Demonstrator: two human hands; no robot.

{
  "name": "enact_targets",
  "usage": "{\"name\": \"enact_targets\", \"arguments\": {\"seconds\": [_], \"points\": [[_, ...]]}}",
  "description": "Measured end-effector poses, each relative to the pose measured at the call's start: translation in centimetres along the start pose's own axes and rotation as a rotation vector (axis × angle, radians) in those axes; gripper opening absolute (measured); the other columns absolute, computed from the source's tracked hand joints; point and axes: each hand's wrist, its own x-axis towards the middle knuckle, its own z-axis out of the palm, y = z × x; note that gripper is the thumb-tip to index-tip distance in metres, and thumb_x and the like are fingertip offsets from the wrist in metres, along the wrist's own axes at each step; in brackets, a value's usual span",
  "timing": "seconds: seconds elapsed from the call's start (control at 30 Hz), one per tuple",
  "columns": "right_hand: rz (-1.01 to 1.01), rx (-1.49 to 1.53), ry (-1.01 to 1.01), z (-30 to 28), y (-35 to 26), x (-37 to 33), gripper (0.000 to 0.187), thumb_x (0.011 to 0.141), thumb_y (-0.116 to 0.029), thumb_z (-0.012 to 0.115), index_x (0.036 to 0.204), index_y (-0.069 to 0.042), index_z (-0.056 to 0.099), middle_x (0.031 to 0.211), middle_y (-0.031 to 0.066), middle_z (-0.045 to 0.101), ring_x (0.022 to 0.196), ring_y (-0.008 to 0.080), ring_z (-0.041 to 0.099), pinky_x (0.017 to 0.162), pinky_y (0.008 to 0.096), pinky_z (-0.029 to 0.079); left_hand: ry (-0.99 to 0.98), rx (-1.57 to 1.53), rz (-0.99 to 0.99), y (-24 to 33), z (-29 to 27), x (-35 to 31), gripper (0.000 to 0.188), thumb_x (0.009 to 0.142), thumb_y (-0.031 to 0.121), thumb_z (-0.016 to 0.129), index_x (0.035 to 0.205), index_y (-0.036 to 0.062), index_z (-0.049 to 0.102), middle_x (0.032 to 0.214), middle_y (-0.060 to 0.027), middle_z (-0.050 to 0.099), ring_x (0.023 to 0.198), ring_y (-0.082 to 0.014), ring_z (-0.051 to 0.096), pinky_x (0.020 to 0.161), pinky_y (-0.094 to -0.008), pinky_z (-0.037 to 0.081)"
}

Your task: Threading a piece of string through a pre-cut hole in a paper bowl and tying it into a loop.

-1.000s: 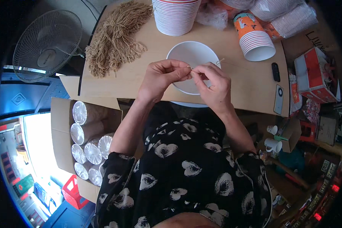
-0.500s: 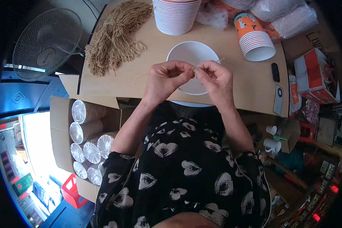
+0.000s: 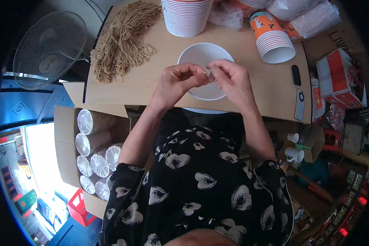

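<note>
My left hand [image 3: 172, 84] is closed in a pinch over the white bowl, a short piece of tan string [image 3: 206, 75] between its thumb and index finger. Close beside it, my right hand [image 3: 233, 84] has its fingers curled in at the same string, fingertips almost touching those of the left. How the string runs between the fingers is mostly hidden. Beneath both hands the large white paper bowl [image 3: 205, 50] stands with its mouth up at the table's front edge. A thick bundle of tan strings [image 3: 125, 41] lies at the far left of the table [image 3: 160, 96].
A tall stack of white paper tubs [image 3: 186, 18] stands at the back. Orange-patterned cups [image 3: 274, 43] lie on their side at the right, near a black object [image 3: 296, 75] and a phone [image 3: 300, 104]. A carton of wrapped cup stacks [image 3: 67, 147] and a fan [image 3: 49, 51] are at left.
My right fingertips have shifted from a tight pinch against the left ones to a slightly looser curl. The string end that stuck out beyond my right hand no longer shows there.
</note>
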Motion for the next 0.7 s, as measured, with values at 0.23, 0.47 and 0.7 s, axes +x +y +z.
{"name": "enact_targets", "arguments": {"seconds": [0.23,0.47,0.7], "points": [[0.118,0.176,-0.200,-0.7,-0.6,0.1,0.016,0.098,-0.010,0.063,0.108,0.002,0.068,0.081,0.0008,0.067,0.066,0.0043,0.058,0.055,0.0189,0.042,0.000,-0.119,-0.004,-0.4,0.0,0.3,0.013,0.090,0.002,0.071,0.101,-0.0026,0.066,0.090,-0.0079,0.071,0.083,-0.0132,0.069,0.077,-0.0251,0.056],[0.141,0.128,-0.331,-1.8,-0.6,0.5,0.011,0.096,-0.009,0.063,0.101,0.001,0.066,0.080,-0.0006,0.064,0.066,0.0035,0.057,0.056,0.0188,0.042,-0.026,-0.090,-0.014,-0.5,0.0,0.5,0.012,0.088,-0.002,0.072,0.097,-0.0035,0.065,0.089,-0.0095,0.071,0.083,-0.0149,0.071,0.077,-0.0258,0.058],[0.179,0.224,-0.358,-1.9,-0.2,0.5,0.012,0.098,-0.014,0.062,0.098,-0.002,0.062,0.078,-0.0016,0.062,0.067,0.0031,0.055,0.056,0.0179,0.039,-0.032,-0.068,0.017,-0.8,0.1,0.5,0.013,0.088,-0.002,0.072,0.099,-0.0041,0.065,0.091,-0.0106,0.072,0.084,-0.0154,0.071,0.078,-0.0268,0.058]]}}
